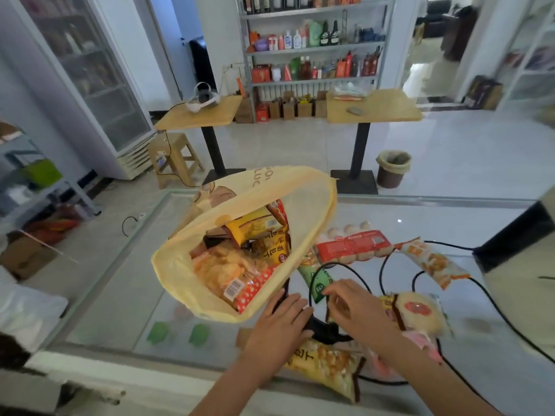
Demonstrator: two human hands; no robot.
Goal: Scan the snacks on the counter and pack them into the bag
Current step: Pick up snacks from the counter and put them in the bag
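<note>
An open yellow plastic bag (180,283) lies on the glass counter (126,283) with several snack packs inside. My left hand (282,321) lies just right of the bag's mouth, fingers wrapped over a black scanner (322,330). My right hand (353,301) pinches the near end of a green snack packet (318,280) beside the bag. Loose snacks lie around: a red pack of round cakes (354,244), an orange-white packet (432,262), a round yellow cake pack (420,313), a yellow bag (330,364) under my wrists.
Black cables (492,304) loop over the counter among the snacks. A dark-edged device (516,235) stands at the right edge. Beyond the counter are two wooden tables (375,109), a stool (175,157), a bin (393,169) and stocked shelves (315,43).
</note>
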